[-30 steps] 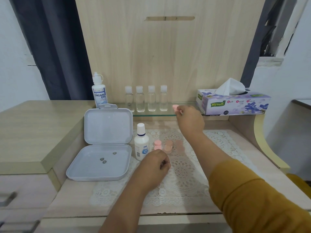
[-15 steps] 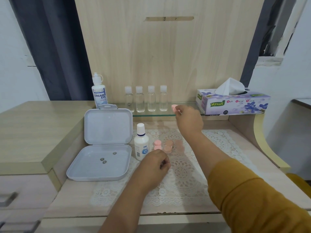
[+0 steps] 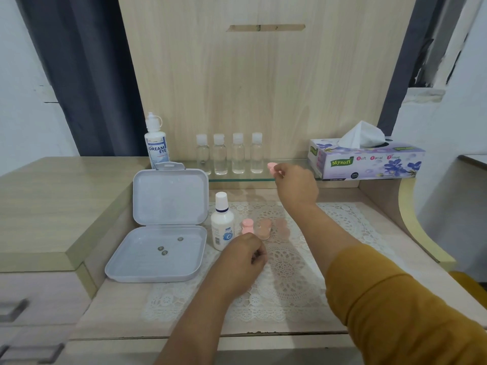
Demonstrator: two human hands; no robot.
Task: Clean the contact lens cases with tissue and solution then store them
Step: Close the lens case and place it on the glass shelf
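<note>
Centrally, a pale wooden table (image 3: 374,262) carries a white lace mat (image 3: 290,272), with a wood-grain back panel (image 3: 263,88) rising behind it and a raised side cabinet (image 3: 52,206) to the left. A glass shelf (image 3: 287,177) runs along the foot of the panel. On its right end lies a purple flowered tissue box (image 3: 369,162) with one white tissue (image 3: 362,134) standing out of its slot. At the table's left, a grey hinged box (image 3: 163,227) stands open, lid upright, with three small dark round things (image 3: 164,248) in its tray. Behind the lid stands a blue-labelled solution bottle (image 3: 156,143); four small clear bottles (image 3: 229,154) with white caps line the shelf. A white bottle (image 3: 222,222) stands upright on the mat just beside the open box. Near it, to its right, a pink lens case (image 3: 247,225) and a paler lens case (image 3: 264,229) rest on the mat, close together; a third faint pinkish shape just right of them is too blurred to tell. The right hand (image 3: 296,187), on an arm in a mustard sleeve (image 3: 395,312), is raised at the shelf edge and pinches a small pink cap (image 3: 271,167) between fingertips. The left hand (image 3: 241,255) rests on the mat in front of the cases, fingers curled; whether it grips anything cannot be told
</note>
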